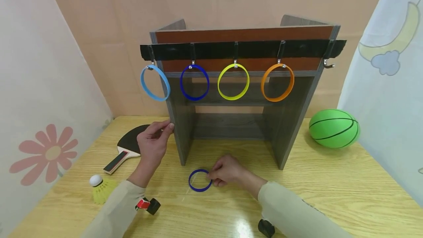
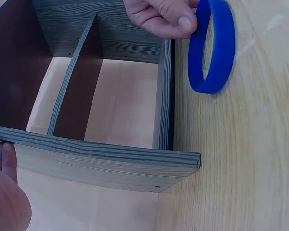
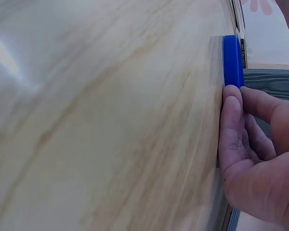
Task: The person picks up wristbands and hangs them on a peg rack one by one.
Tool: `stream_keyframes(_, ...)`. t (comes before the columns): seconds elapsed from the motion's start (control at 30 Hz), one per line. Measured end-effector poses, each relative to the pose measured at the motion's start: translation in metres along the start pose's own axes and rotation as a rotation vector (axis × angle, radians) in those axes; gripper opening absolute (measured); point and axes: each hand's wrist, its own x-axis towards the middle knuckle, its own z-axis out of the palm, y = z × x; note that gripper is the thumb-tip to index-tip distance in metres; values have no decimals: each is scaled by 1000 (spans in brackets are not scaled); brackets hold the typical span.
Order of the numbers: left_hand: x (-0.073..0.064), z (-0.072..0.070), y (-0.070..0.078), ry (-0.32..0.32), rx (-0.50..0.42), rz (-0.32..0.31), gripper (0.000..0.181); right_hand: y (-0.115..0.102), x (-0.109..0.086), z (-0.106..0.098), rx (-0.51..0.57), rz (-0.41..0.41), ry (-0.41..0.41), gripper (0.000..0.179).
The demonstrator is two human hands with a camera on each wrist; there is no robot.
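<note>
A dark blue silicone wristband is at the table's front middle, its right edge pinched by my right hand. In the right wrist view, thumb and fingers meet on the end of that blue band. My left hand grips the front edge of the grey wooden shelf's left side panel. Along the shelf's black strip, separate hooks carry a light blue wristband, another dark blue wristband, a yellow wristband and an orange wristband. The rightmost hook is bare.
To the left lie a table tennis paddle and a yellow shuttlecock with a white head. A green ball with black lines sits right of the shelf. All stand on a light wooden table, with cloth-covered walls around it.
</note>
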Motion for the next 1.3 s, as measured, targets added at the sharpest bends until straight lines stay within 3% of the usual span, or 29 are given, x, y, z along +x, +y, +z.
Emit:
stream_keyframes(0.23, 0, 1, 1, -5, -4, 2, 12, 4, 1, -1, 62, 4, -15, 7)
stream_keyframes(0.97, -1, -1, 1, -11, 21, 1, 11, 16, -5, -10, 100, -74, -134, 12)
stream_keyframes(1.17, 0, -1, 1, -14, -12, 3, 11, 17, -8, -10, 121, -126, -144, 10)
stream_keyframes(1.3, 1, -1, 0, -20, -22, 16, 10, 18, -12, -14, 154, -118, -158, 11)
